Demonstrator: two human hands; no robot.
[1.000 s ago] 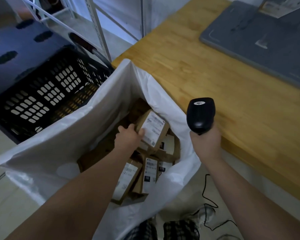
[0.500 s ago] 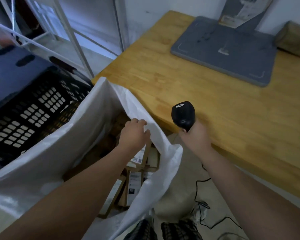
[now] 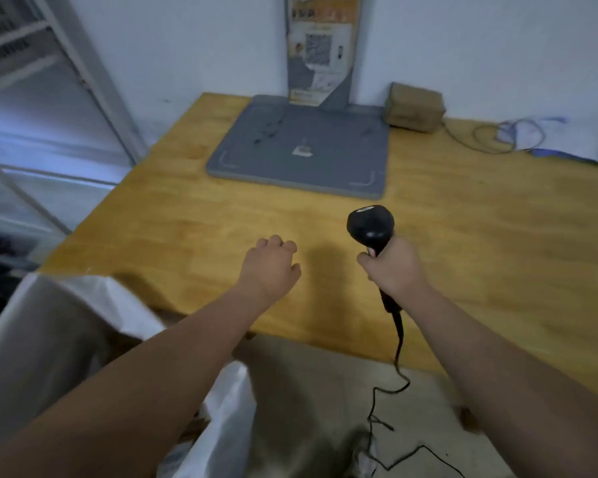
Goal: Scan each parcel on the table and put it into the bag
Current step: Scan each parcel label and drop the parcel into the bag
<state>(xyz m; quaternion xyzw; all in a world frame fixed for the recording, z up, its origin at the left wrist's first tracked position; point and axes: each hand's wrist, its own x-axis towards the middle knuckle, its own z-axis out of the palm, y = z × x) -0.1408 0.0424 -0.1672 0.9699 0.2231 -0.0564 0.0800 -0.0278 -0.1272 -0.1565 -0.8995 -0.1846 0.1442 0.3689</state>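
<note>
Lifting out of the white bag (image 3: 66, 326), the left hand (image 3: 270, 265) has let go of the labelled parcel it was setting among the others a second ago. It now hangs over the wooden table (image 3: 173, 222) at the centre of the frame, fingers loosely curled round nothing. The right hand (image 3: 392, 272), just right of centre, is wrapped round the handle of the black scanner (image 3: 370, 225), whose cable (image 3: 398, 353) trails down towards the floor; the two hands are apart. The view has risen too, so the bag shows only in the lower left. That drop looks finished. One brown parcel (image 3: 415, 108) remains in the upper right, against the wall and just beside the grey mat (image 3: 301, 160) (no label shows from here), so it is probably the next to be fetched and scanned.
</note>
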